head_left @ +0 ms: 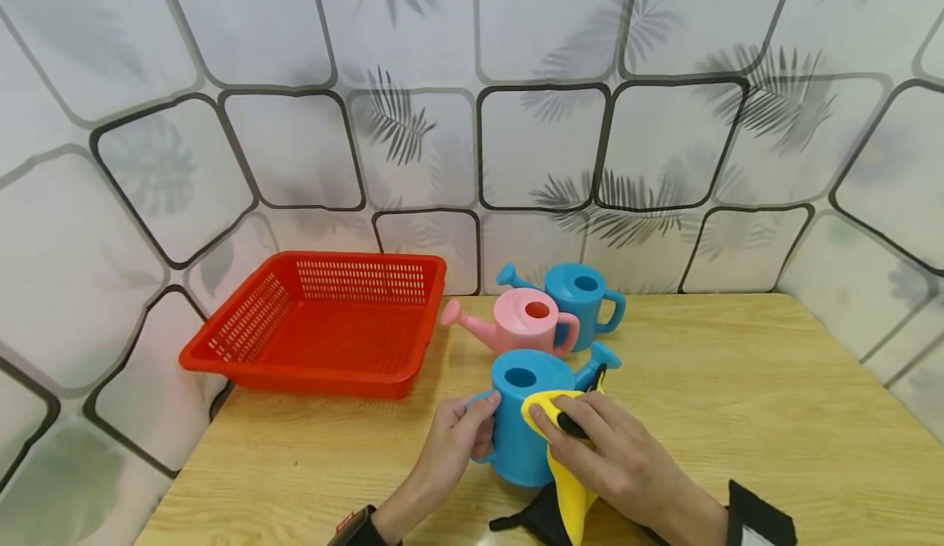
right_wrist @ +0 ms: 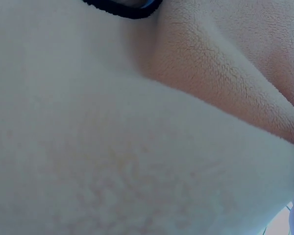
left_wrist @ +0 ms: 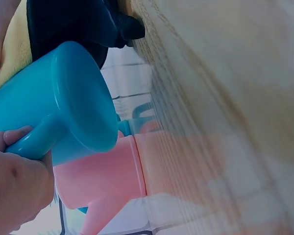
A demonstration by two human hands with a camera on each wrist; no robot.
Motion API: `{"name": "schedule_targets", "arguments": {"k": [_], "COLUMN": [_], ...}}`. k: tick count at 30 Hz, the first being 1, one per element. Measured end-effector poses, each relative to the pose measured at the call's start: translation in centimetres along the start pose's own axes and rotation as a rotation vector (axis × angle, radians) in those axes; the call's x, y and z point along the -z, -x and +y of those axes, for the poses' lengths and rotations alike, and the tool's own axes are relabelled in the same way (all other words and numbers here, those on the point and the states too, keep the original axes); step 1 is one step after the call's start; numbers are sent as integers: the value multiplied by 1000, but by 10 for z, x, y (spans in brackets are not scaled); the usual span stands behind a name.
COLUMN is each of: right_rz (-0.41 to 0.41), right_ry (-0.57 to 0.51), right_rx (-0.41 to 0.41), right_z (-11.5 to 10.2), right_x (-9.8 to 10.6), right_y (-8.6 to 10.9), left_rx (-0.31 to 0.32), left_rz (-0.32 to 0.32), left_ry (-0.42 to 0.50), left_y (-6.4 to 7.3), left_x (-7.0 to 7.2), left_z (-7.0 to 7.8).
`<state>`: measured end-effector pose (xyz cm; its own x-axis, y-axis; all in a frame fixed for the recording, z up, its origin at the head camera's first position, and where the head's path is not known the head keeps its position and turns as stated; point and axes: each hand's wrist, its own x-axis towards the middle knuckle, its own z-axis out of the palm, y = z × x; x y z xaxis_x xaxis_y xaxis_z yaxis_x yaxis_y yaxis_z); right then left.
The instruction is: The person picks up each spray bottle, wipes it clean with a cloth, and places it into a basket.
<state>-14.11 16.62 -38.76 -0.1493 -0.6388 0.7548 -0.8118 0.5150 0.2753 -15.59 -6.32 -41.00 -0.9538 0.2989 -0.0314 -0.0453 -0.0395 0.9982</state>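
My left hand (head_left: 463, 435) grips the handle of a blue watering can (head_left: 527, 448), its spout pointing right. The left wrist view shows the underside of this can (left_wrist: 85, 98) raised over the tabletop, with fingers curled round its handle. A yellow and black cloth (head_left: 571, 493) is bunched in my right hand (head_left: 615, 456), which holds it against the can's right side, below the spout. Part of the cloth hangs down in front. Up close in the right wrist view, the back of the hand covers most of the picture, beside a fold of fuzzy cloth (right_wrist: 210, 73).
Just behind the held can stands a pink watering can (head_left: 519, 325), spout to the left. Another blue watering can (head_left: 578, 300) is behind that one, overlapped by it. A red plastic basket (head_left: 317, 378) sits at the back left of the wooden table (head_left: 774, 398), near the patterned wall.
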Motion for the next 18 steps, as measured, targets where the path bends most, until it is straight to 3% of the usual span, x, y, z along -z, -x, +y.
{"name": "schedule_targets", "arguments": {"k": [18], "right_rz": [-44], "right_ry": [-1], "right_rx": [15], "right_z": [-3], "right_x": [-6], "right_y": [0], "left_rx": [17], "left_rz": [29], "left_ry": [12], "left_y": [0], "left_x": [6], "left_z": [-4]}}
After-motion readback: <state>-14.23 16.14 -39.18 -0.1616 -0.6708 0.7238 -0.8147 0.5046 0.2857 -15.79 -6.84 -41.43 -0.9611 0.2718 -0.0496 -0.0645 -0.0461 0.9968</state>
